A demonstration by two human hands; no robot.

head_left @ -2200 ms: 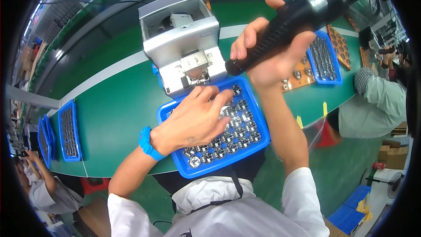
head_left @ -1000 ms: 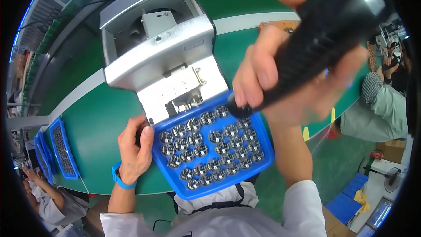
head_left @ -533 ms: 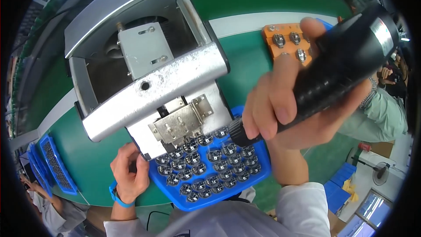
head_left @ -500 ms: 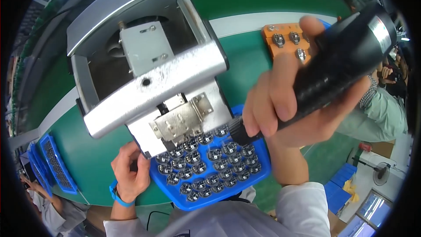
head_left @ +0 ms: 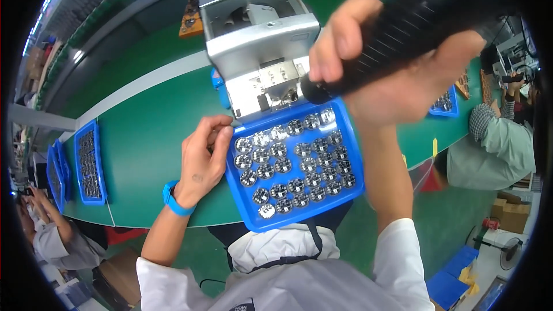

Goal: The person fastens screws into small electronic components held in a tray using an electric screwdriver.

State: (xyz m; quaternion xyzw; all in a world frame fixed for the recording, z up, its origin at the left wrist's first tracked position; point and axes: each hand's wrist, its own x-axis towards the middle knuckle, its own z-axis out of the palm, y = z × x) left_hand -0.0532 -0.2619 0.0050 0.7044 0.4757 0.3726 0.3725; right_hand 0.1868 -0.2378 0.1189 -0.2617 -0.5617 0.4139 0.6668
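My right hand [head_left: 397, 75] is wrapped round a thick black electric screwdriver [head_left: 403, 29] with a ridged grip. Its tip lies over the front right of a silver screw feeder [head_left: 262, 34], by the metal pick-up plate; whether they touch cannot be made out. At the feeder's front edge is a blue tray [head_left: 253, 219] holding rows of small round parts [head_left: 282, 165] with circuit boards. With fingers curled, my left hand [head_left: 201, 158] rests beside the tray's upper left corner, close to the feeder's corner. Anything between its fingertips is hidden.
Blue trays of parts [head_left: 89, 164] stand on the green bench [head_left: 144, 132] to the left. Another blue tray [head_left: 444, 103] lies at the right. An orange fixture [head_left: 191, 23] shows behind the feeder. People work on both sides.
The view has shifted, so the feeder looks smaller and farther off, and the whole tray shows. The screwdriver tip went from over the tray to the feeder's front. My left hand stays beside the tray.
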